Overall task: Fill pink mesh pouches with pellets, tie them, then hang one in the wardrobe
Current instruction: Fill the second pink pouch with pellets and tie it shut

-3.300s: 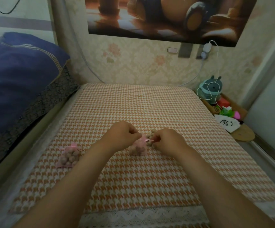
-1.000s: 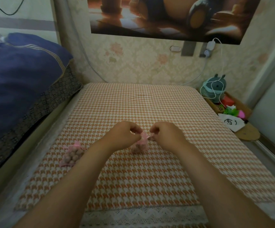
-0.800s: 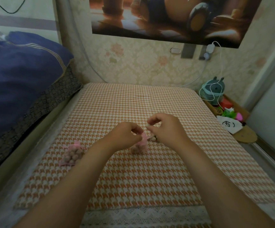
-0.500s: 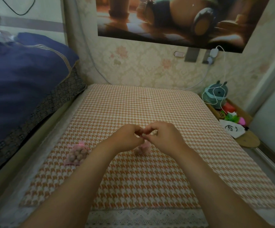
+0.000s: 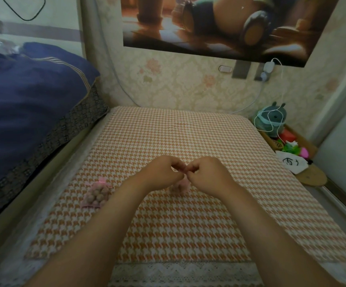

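pink mesh pouch (image 5: 180,186) – pellet-filled, mostly hidden beneath both hands' fingers (image 5: 178,167).

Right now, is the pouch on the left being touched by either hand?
No, the filled pouch lies alone on the cloth, apart from both hands.

Under your hands lies a woven tablecloth (image 5: 188,141), matt, in orange-and-white houndstooth, with a white lace trim (image 5: 168,270) along the frame's bottom edge. At left centre you see a pouch (image 5: 96,193) of sheer pink mesh, knobbly with rough brown pellets. Upper left, the navy bedding (image 5: 29,96) is soft matt cloth. The poster (image 5: 219,23) at top looks glossy; the wallpaper (image 5: 178,83) is embossed and dull.
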Motion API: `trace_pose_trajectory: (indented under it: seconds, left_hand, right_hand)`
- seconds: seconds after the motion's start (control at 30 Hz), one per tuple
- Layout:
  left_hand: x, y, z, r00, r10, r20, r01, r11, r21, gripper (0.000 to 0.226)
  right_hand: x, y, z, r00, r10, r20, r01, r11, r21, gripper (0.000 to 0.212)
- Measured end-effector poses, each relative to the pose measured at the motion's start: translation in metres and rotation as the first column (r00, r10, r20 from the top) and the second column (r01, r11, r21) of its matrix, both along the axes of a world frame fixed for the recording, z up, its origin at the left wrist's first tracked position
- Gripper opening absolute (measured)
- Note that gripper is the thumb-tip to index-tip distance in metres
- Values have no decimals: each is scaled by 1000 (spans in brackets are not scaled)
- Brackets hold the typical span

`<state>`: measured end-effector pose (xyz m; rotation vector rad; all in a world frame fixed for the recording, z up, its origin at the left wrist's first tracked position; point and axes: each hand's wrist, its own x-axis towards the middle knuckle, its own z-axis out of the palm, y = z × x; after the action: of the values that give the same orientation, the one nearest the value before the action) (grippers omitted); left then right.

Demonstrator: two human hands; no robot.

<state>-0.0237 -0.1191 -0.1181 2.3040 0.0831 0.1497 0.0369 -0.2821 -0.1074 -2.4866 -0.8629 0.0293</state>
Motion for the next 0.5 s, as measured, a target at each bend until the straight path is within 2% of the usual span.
trace_pose_trajectory:
  seconds: [0.1, 0.23, 0.37, 0.5]
  left_hand:
    - [3, -5, 2, 997, -24, 80, 27, 999, -43, 23]
    - [12, -10, -3, 981, 107, 163, -85, 987, -137, 17]
    - [25, -14, -20, 977, 164, 140, -167, 986, 15, 19]
    - [38, -20, -35, 987, 133, 94, -148, 974, 172, 24]
  right_hand:
    - [2, -10, 2, 999, -27, -20, 29, 998, 60, 21]
    - [7, -28, 4, 997, -58, -53, 61, 996, 62, 21]
    - [12, -44, 2, 993, -99, -56, 103, 992, 76, 20]
    - [20, -52, -4, 992, -111, -56, 115, 991, 73, 21]
